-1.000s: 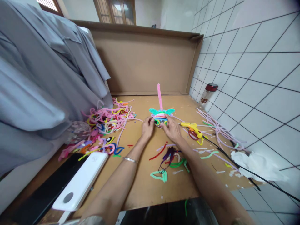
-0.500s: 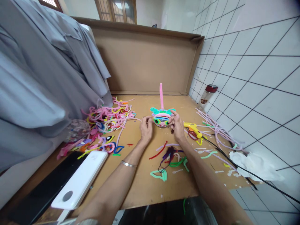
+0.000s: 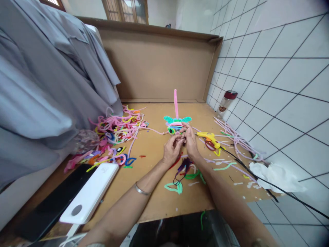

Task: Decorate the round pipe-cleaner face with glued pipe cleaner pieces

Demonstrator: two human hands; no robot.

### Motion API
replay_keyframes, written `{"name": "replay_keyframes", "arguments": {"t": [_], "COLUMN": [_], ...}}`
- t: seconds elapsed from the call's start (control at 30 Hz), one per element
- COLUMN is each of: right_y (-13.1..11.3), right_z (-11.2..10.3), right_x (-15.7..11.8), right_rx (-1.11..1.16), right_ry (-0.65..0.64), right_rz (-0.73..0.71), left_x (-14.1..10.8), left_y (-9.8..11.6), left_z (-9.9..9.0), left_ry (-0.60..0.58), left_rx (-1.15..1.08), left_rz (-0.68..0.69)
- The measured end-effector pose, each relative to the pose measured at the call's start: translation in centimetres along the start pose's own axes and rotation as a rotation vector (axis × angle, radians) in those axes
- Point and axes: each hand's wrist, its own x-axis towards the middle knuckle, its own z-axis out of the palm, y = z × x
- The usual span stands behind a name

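Note:
A colourful pipe-cleaner animal figure (image 3: 171, 125) lies on the cardboard. It has teal ears, a striped band, a yellow-and-green ringed eye and a tall pink pipe cleaner standing up behind. Just in front of it, the fingertips of my left hand (image 3: 172, 150) and my right hand (image 3: 191, 140) meet in a pinch. Something small and dark shows under the fingers, too hidden to name. My right hand covers the figure's right side. Close to my wrists are a red pipe cleaner (image 3: 177, 160) and a dark purple bundle (image 3: 184, 167).
Right of my hands lies a yellow glue gun (image 3: 209, 138) with a black cord. Lilac pipe cleaners (image 3: 238, 142), a lidded jar (image 3: 226, 103) and white tissue (image 3: 275, 176) line the tiled wall. At left are a pipe-cleaner pile (image 3: 120, 127) and a white power bank (image 3: 89, 192).
My left hand has left the figure's left side and moved right and nearer to me. My right hand has shifted slightly left, so the fingertips now meet before the figure.

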Motion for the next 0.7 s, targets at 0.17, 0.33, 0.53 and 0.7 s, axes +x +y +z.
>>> {"name": "replay_keyframes", "arguments": {"t": [0.17, 0.33, 0.53, 0.7], "right_y": [-0.2, 0.2, 0.1, -0.5], "right_z": [-0.6, -1.0, -0.8, -0.3], "right_x": [-0.1, 0.1, 0.0, -0.2], "right_rx": [-0.097, -0.305, -0.2, -0.087], "right_ry": [-0.001, -0.101, -0.126, 0.013], "right_rz": [-0.043, -0.087, 0.115, 0.183], "left_x": [0.5, 1.0, 1.3, 1.3], "left_y": [-0.2, -0.3, -0.7, -0.5], "left_z": [-0.9, -1.6, -1.6, -1.3], "left_ry": [0.015, 0.056, 0.193, 0.24], "left_rx": [0.037, 0.016, -0.113, -0.291], "left_rz": [0.009, -0.038, -0.186, -0.288]}}
